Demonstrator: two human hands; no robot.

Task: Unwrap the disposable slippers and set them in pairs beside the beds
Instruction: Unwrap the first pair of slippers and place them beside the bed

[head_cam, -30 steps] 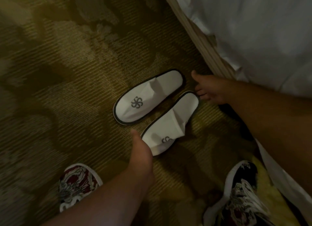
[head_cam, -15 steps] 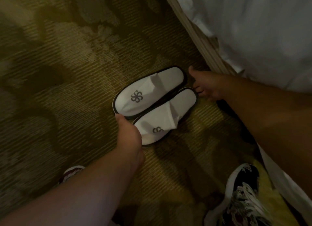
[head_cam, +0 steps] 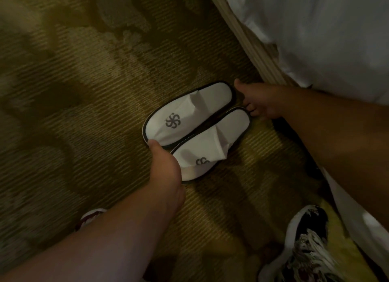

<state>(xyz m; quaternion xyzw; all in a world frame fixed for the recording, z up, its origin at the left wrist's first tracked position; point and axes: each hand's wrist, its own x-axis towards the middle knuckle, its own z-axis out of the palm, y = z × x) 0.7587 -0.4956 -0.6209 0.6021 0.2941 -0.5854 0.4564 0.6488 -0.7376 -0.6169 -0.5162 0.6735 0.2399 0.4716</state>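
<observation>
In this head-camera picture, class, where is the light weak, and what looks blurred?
Head view: dim throughout; carpet is shadowed and smeared at left; white slippers and bedding are brightest; shoe at the bottom edge is blurred.

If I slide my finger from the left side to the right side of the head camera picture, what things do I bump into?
Carpet → left hand → the two white slippers → right hand → patterned shoe → white bedding.

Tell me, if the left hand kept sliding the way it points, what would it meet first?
The left hand points up and right along the carpet, already at the slippers' toe ends. It would likely just push them on toward the right hand at their heels.
</observation>
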